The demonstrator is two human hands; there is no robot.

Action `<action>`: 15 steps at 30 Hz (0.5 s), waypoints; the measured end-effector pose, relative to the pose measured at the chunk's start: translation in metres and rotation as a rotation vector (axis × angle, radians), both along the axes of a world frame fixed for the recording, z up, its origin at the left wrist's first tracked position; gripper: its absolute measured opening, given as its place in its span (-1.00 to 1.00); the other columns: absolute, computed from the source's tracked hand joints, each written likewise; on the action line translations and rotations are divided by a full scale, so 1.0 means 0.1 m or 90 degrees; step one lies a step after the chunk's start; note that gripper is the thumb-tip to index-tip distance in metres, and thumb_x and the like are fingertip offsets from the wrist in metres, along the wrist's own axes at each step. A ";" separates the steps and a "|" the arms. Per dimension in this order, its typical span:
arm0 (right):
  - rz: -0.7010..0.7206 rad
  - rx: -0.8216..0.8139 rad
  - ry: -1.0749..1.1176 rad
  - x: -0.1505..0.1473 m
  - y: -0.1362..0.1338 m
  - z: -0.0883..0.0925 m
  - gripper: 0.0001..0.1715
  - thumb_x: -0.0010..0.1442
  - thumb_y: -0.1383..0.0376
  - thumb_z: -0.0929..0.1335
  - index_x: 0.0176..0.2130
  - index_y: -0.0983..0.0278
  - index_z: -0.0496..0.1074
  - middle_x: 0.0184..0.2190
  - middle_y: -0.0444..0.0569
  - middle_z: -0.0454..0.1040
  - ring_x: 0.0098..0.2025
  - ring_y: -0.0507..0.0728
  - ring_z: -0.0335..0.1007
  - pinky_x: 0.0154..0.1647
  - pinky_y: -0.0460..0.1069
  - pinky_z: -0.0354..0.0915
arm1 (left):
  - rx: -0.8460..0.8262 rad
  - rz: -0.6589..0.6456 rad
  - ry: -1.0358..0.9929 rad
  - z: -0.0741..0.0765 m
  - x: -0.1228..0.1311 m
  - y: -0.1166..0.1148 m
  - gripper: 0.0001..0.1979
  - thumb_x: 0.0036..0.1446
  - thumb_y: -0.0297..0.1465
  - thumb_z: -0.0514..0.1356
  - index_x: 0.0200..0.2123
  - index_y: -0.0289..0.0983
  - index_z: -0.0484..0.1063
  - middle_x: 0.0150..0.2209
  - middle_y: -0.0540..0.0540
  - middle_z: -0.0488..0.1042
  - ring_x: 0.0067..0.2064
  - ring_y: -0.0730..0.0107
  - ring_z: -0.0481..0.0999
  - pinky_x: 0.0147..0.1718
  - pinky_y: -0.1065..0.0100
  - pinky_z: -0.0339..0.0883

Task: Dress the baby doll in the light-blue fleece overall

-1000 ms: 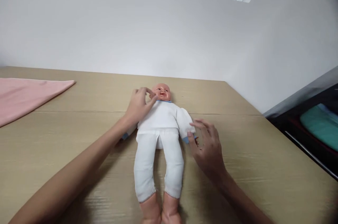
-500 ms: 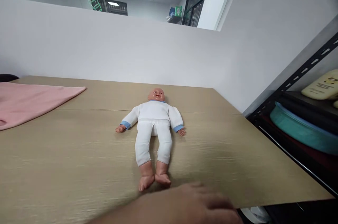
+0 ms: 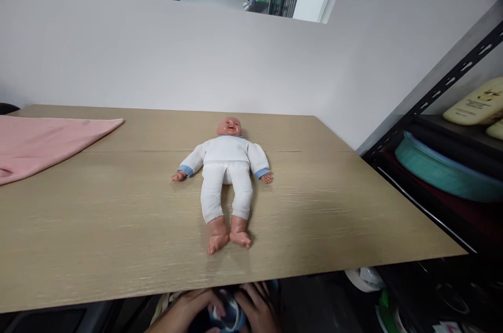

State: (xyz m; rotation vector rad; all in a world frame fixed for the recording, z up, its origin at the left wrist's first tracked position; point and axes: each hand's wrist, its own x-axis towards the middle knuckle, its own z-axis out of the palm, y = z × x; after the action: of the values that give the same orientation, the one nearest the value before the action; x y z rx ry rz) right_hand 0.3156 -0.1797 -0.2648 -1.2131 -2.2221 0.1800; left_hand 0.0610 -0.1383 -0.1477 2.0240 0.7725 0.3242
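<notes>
Below the table's front edge, my left hand [image 3: 198, 302] and my right hand [image 3: 257, 306] are close together with bent fingers. Between them is a small blue item with a pale rim [image 3: 227, 313]; its kind is unclear, and both hands appear to grip it from either side. The lower parts of the hands are cut off by the picture's bottom. On the tabletop [image 3: 129, 228] a baby doll [image 3: 227, 151] lies on its back, arms spread, feet toward me. It wears a white top with blue cuffs and white trousers, and its feet are bare.
A pink cloth [image 3: 51, 139] lies at the table's left. To the right, a black shelf rack [image 3: 440, 93] holds yellow bottles [image 3: 477, 102] and a teal basin [image 3: 444, 170]. White and green items [image 3: 365, 279] sit low at the right. A pale partition wall [image 3: 176, 55] stands behind the table.
My left hand has left the table's front edge by the doll's feet and is now below it with my right hand, at the blue item. The view has tilted down; the doll stays put.
</notes>
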 end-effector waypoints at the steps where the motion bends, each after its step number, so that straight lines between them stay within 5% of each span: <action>1: 0.034 -0.002 0.016 -0.03 -0.06 0.04 -0.69 0.33 0.01 0.40 -0.05 0.08 0.59 -0.17 -0.07 0.71 -0.20 0.24 0.60 -0.14 0.05 0.49 | -0.002 0.031 0.013 -0.06 -0.06 -0.06 -0.75 0.32 -0.19 0.30 0.01 -0.11 0.61 -0.01 -0.16 0.68 0.01 0.09 0.67 0.06 0.18 0.56; 4: 0.165 -0.057 0.075 0.01 -0.27 0.25 -0.74 0.53 0.13 0.30 0.03 0.06 0.57 -0.24 -0.14 0.70 -0.18 0.12 0.58 -0.07 -0.02 0.47 | -0.002 0.109 0.069 -0.19 -0.22 -0.17 -0.44 0.12 -0.14 0.50 0.18 -0.01 0.56 0.31 -0.19 0.52 0.34 -0.12 0.47 0.34 0.00 0.37; 7: 0.196 -0.148 0.099 0.27 -0.44 0.37 -0.58 0.49 0.10 0.36 0.28 -0.04 0.48 -0.02 -0.08 0.72 0.06 0.18 0.61 0.21 0.07 0.46 | -0.009 0.073 0.136 -0.31 -0.34 -0.22 -0.37 0.11 -0.23 0.52 0.25 0.10 0.51 0.48 -0.13 0.33 0.50 -0.24 0.25 0.43 -0.19 0.24; 9: 0.057 -0.253 0.137 0.47 -0.50 0.35 -0.41 0.43 -0.02 0.39 0.37 -0.03 0.42 0.28 0.06 0.55 0.29 0.31 0.49 0.34 0.20 0.41 | -0.012 0.017 0.145 -0.37 -0.38 -0.25 -0.44 0.24 -0.32 0.41 0.28 0.12 0.48 0.46 -0.11 0.36 0.50 -0.19 0.27 0.44 -0.20 0.20; 11: -0.175 -0.362 0.208 0.61 -0.50 0.30 -0.31 0.41 -0.09 0.34 0.40 0.07 0.40 0.43 0.16 0.37 0.45 0.37 0.31 0.45 0.28 0.30 | -0.023 -0.020 0.129 -0.38 -0.35 -0.27 -0.46 0.33 -0.35 0.32 0.33 0.12 0.42 0.43 -0.10 0.40 0.48 -0.12 0.31 0.45 -0.15 0.21; 13: -0.348 -0.471 0.277 0.65 -0.44 0.26 -0.26 0.40 -0.12 0.30 0.38 0.17 0.42 0.44 0.19 0.36 0.49 0.36 0.25 0.50 0.28 0.22 | -0.059 -0.041 0.101 -0.30 -0.25 -0.28 -0.50 0.38 -0.34 0.27 0.33 0.14 0.40 0.45 -0.06 0.38 0.47 -0.05 0.32 0.44 -0.04 0.26; 15: -0.370 -0.580 0.322 0.60 -0.35 0.28 -0.25 0.34 -0.16 0.32 0.29 0.20 0.49 0.33 0.17 0.50 0.42 0.36 0.37 0.46 0.25 0.28 | -0.107 -0.071 0.062 -0.11 -0.11 -0.26 -0.59 0.43 -0.31 0.22 0.29 0.13 0.41 0.41 -0.02 0.41 0.41 0.07 0.40 0.39 0.13 0.33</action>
State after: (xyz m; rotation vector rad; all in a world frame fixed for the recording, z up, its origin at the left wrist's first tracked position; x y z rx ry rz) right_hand 0.3761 -0.2146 -0.2366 -1.9360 -1.2603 1.1930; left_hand 0.0501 -0.1640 -0.1589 1.9259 0.7186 0.0931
